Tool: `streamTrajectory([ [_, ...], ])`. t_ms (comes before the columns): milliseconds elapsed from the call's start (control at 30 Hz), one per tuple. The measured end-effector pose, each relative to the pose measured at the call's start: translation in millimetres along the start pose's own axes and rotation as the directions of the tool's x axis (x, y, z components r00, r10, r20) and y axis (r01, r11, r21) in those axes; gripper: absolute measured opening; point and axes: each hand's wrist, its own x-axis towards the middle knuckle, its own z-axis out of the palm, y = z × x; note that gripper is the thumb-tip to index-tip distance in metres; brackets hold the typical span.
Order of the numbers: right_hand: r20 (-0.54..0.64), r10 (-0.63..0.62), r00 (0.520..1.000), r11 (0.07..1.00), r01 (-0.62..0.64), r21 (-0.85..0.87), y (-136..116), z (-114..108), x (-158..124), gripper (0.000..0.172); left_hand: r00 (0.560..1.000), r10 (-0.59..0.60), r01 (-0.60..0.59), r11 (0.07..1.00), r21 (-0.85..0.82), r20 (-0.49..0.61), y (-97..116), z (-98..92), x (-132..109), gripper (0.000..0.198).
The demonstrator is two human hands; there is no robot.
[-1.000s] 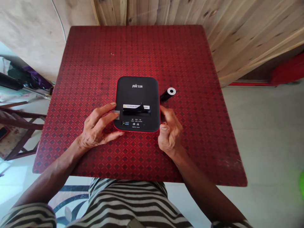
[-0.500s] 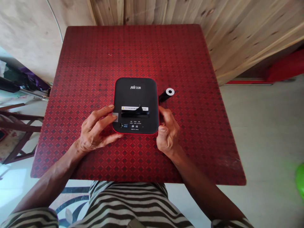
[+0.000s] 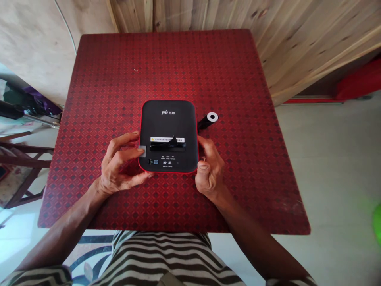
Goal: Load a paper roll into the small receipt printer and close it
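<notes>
Between my hands is a black receipt printer (image 3: 168, 125) with red edges, a "FEIE" logo, a white warning strip and small buttons near its front. A black strip with a raised, pointed flap crosses its paper slot. My left hand (image 3: 119, 163) holds the left side, thumb at the front corner, one fingertip on a small greyish, see-through tab (image 3: 142, 151). Curled against the right side, my right hand (image 3: 210, 167) grips the lower right edge, thumb up; its other fingers are partly hidden. Just beyond it lies a black roll (image 3: 205, 122) with a white end.
The printer is over a red patterned table (image 3: 166, 63), whose front edge is near my body. Wooden panelling (image 3: 190, 16) stands behind the table. A wooden chair (image 3: 26, 171) is at the left, and a green object (image 3: 377, 222) shows at the right edge.
The printer sits very slightly lower and further left in view, partly because the view itself has shifted. Both hands keep nearly the same hold on it.
</notes>
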Motion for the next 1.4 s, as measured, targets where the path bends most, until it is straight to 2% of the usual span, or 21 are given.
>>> streamTrajectory([
  [133, 0.009, 0.02, 1.0, 1.0, -0.019, -0.009, -0.9, 0.3, 0.0, 0.064, 0.999, -0.033, 0.033, 0.999, -0.026, 0.007, -1.5, 1.4, 0.3, 0.056],
  [367, -0.023, -0.028, 0.999, 0.999, 0.027, -0.02, 2.9, 3.5, -1.8, 0.059, 0.999, -0.028, 0.029, 0.998, -0.057, 0.021, -3.1, 3.0, -0.6, 0.055],
  [533, -0.062, -0.048, 0.997, 0.998, 0.046, -0.032, -3.5, -4.6, 2.5, 0.057, 1.0, 0.012, -0.013, 1.0, 0.023, 0.015, -3.2, 3.4, -4.7, 0.057],
  [633, -0.098, -0.11, 0.989, 0.983, 0.094, -0.156, -22.0, -18.5, 21.8, 0.037, 0.999, 0.032, -0.031, 0.996, 0.081, -0.011, -3.1, 4.0, -7.3, 0.059],
  [700, 0.015, -0.198, 0.98, 0.947, 0.196, -0.254, -37.1, -24.7, 44.0, 0.023, 0.999, 0.052, -0.05, 0.994, 0.094, -0.017, -2.8, 4.5, -8.7, 0.06],
  [767, 0.237, -0.239, 0.941, 0.894, 0.309, -0.324, -49.4, -22.9, 70.3, 0.021, 0.998, 0.062, -0.061, 0.993, 0.099, -0.01, -2.2, 5.0, -10.2, 0.062],
  [867, 0.551, -0.105, 0.828, 0.83, 0.378, -0.411, -57.5, -4.3, 106.5, 0.026, 0.998, 0.055, -0.054, 0.994, 0.097, 0.0, -1.2, 5.6, -12.3, 0.068],
  [933, 0.647, 0.021, 0.762, 0.806, 0.37, -0.461, -57.2, 12.4, 122.7, 0.024, 0.999, 0.053, -0.054, 0.995, 0.085, 0.01, -0.9, 6.0, -13.2, 0.069],
  [1000, 0.678, 0.086, 0.73, 0.799, 0.355, -0.485, -55.0, 25.2, 131.9, 0.021, 0.998, 0.061, -0.062, 0.995, 0.075, 0.017, -0.9, 6.4, -13.4, 0.068],
  [1067, 0.695, 0.1, 0.712, 0.804, 0.353, -0.478, -53.4, 30.5, 136.2, 0.019, 0.997, 0.076, -0.078, 0.994, 0.072, 0.021, -1.2, 6.8, -13.2, 0.067],
  [1200, 0.74, 0.107, 0.664, 0.778, 0.407, -0.478, -54.4, 23.7, 137.9, 0.009, 0.996, 0.085, -0.087, 0.993, 0.077, 0.028, -1.8, 7.4, -12.9, 0.066],
  [1267, 0.722, 0.084, 0.686, 0.757, 0.427, -0.494, -56.7, 18.8, 136.1, 0.005, 0.996, 0.081, -0.084, 0.993, 0.08, 0.031, -1.8, 7.5, -13.1, 0.068],
  [1400, 0.62, -0.022, 0.784, 0.754, 0.421, -0.505, -67.3, 9.6, 127.6, 0.007, 0.997, 0.076, -0.079, 0.993, 0.088, 0.033, -2.1, 7.2, -13.6, 0.067],
])
